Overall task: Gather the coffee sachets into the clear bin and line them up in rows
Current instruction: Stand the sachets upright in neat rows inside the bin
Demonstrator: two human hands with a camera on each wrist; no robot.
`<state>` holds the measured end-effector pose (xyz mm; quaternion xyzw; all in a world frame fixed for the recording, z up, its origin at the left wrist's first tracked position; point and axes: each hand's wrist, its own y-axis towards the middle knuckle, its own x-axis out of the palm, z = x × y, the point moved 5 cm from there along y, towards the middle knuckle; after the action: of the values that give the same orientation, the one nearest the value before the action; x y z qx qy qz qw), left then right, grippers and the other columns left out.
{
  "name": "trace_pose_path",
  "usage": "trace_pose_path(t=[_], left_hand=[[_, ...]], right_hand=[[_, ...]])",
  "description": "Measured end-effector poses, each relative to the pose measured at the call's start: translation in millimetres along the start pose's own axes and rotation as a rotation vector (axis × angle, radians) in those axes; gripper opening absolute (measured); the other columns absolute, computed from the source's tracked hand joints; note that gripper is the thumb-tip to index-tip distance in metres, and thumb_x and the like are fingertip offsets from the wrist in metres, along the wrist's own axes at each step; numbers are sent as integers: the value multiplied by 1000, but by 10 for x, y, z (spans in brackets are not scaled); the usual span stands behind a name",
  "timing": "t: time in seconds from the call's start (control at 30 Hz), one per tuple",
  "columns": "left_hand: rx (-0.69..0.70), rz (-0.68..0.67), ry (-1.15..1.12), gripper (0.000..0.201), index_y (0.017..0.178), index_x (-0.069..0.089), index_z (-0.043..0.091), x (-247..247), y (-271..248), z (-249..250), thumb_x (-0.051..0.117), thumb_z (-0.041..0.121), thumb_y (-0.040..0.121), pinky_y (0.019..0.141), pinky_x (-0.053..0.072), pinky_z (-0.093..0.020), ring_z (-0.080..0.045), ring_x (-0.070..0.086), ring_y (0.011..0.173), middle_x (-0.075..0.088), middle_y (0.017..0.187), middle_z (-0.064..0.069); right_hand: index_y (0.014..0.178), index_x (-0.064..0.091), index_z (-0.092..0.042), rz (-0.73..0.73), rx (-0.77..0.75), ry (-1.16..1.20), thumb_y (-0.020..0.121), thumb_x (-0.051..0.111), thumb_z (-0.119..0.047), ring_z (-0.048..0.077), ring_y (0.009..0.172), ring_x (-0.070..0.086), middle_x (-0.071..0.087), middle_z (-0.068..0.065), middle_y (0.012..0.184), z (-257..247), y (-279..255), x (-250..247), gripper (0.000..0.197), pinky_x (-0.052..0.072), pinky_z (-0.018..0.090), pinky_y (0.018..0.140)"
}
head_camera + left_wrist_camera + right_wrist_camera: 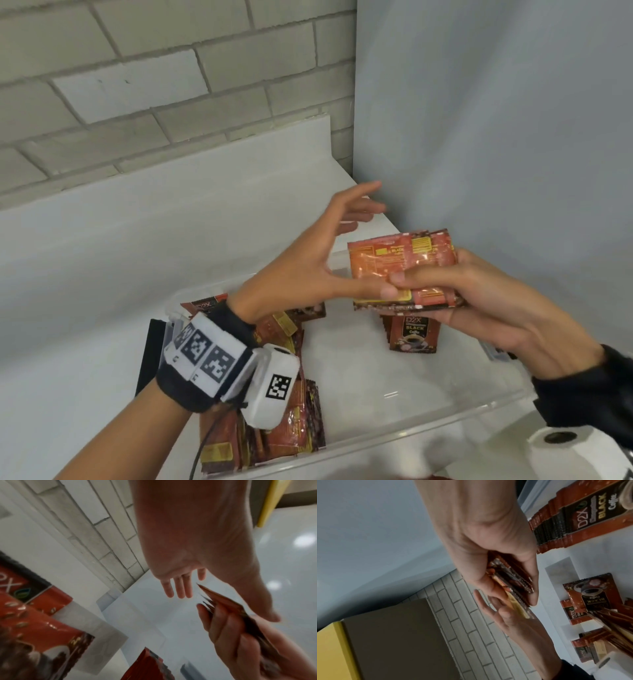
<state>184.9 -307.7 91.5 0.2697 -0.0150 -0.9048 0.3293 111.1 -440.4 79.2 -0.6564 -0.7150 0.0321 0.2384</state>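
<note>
Right hand [486, 301] pinches a sachet stack [404, 267] above the bin [428, 421]; left hand [308, 270] spread, thumb on it. Loose grip could fan the stack.

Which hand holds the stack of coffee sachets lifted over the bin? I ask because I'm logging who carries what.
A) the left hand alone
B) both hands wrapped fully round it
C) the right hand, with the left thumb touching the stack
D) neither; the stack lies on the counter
C: the right hand grips the stack of sachets from below, while the left hand is spread, only its thumb on the stack.
</note>
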Motion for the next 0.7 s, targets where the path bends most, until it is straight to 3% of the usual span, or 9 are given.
trace_pose_path(t=[0.1, 0.2, 0.27, 0.4, 0.47, 0.53, 0.6, 0.7], left_hand=[[-55, 41, -119, 71, 135, 41, 28, -86, -2, -30, 76, 34, 73, 97, 47, -29, -12, 55, 112, 56, 119, 3], [-92, 35, -253, 53, 123, 54, 26, -78, 2, -30, 77, 23, 75, 87, 53, -33, -25, 60, 94, 59, 97, 0], [-116, 25, -306, 44, 116, 60, 23, -64, 10, -44, 77, 18, 76, 83, 54, -34, -22, 60, 88, 60, 89, 5], [-134, 16, -378, 29, 100, 69, 26, -60, 6, -69, 78, 15, 74, 67, 50, -20, -13, 62, 81, 68, 88, 3], [-56, 60, -381, 26, 90, 72, 30, -107, 2, -45, 78, 11, 73, 66, 49, -20, -12, 63, 79, 69, 87, 4], [66, 110, -399, 23, 84, 74, 26, -156, 5, 9, 79, 8, 72, 71, 50, -22, -12, 61, 81, 66, 86, 6], [148, 118, -432, 15, 80, 75, 24, -173, 5, 39, 76, 11, 74, 78, 51, -25, -12, 60, 86, 64, 89, 7], [157, 69, -448, 16, 78, 76, 18, -141, -2, 23, 73, 3, 77, 79, 53, -25, -11, 61, 93, 65, 95, 4]], right_hand=[[103, 71, -5, 17, -15, 31, 69, 67, -1, 25, 89, 73, 74, 15, 101, -29, -25, -39, 35, 59, 27, 68], [107, 69, -6, 29, -19, 43, 68, 67, -2, 26, 91, 72, 74, 14, 103, -11, -34, -68, 40, 60, 30, 72], [108, 70, -7, 35, -13, 60, 67, 69, -5, 26, 94, 72, 73, 14, 105, 19, -36, -80, 41, 60, 32, 75], [104, 74, -9, 3, 5, 152, 57, 85, -23, 25, 99, 71, 71, 14, 111, 53, -46, -57, 50, 59, 32, 71], [99, 77, -13, -4, 12, 202, 39, 93, -46, 20, 93, 71, 72, 12, 106, 67, -40, -61, 71, 59, 32, 70], [90, 78, -11, 37, 26, 217, 24, 91, -60, 18, 77, 70, 71, 12, 91, 92, -15, -105, 83, 59, 33, 68], [82, 78, -10, 64, 40, 226, 19, 90, -62, 18, 70, 68, 68, 14, 81, 115, 13, -128, 83, 59, 35, 66], [82, 79, -12, 31, 55, 258, 24, 95, -49, 21, 77, 71, 72, 15, 93, 128, 9, -93, 71, 59, 37, 66]])
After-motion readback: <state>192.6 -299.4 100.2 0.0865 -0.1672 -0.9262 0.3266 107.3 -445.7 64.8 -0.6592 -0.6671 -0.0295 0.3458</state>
